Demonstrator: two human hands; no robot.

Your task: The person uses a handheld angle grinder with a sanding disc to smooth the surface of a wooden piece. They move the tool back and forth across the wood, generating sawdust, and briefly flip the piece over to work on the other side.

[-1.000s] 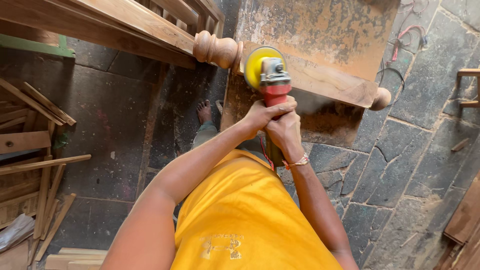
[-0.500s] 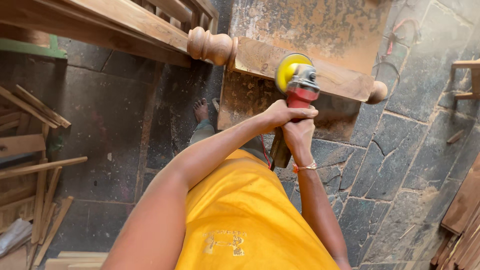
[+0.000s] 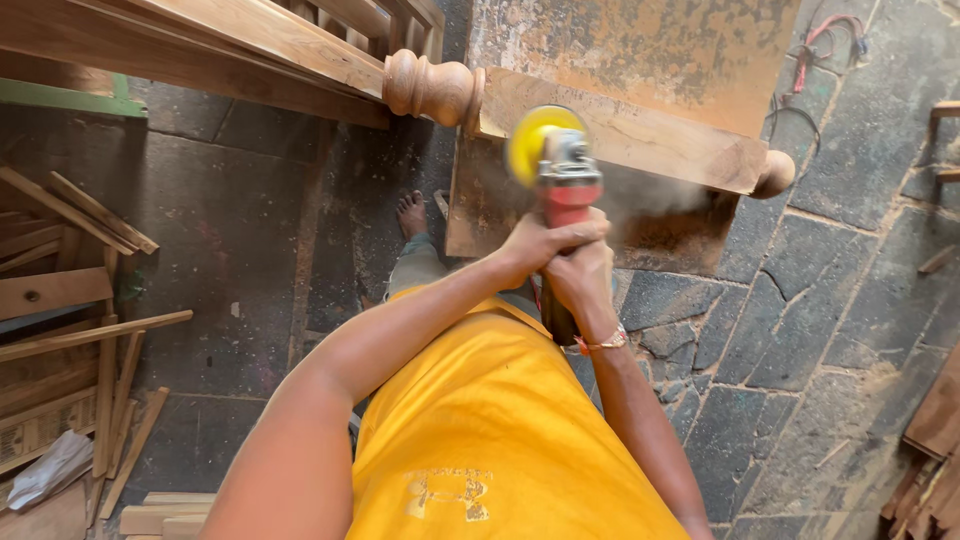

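Note:
Both my hands grip a red angle grinder (image 3: 568,195) with a yellow sanding disc (image 3: 530,140). My left hand (image 3: 545,243) wraps the body from the left, and my right hand (image 3: 580,285), with a bracelet at the wrist, holds it lower down. The disc touches the near edge of a wooden rail (image 3: 640,135) that ends in turned knobs (image 3: 430,88). Dust hangs in the air to the right of the disc.
A long wooden frame (image 3: 200,45) runs off to the upper left. Loose wooden strips and offcuts (image 3: 70,300) lie on the stone floor at left, and more boards (image 3: 935,430) at lower right. My bare foot (image 3: 410,212) stands below the rail. A cable (image 3: 815,55) lies at the upper right.
The grinder and both hands slid along the rail edge, right and then back toward the left knob. Sanding dust now shows to the right of the disc.

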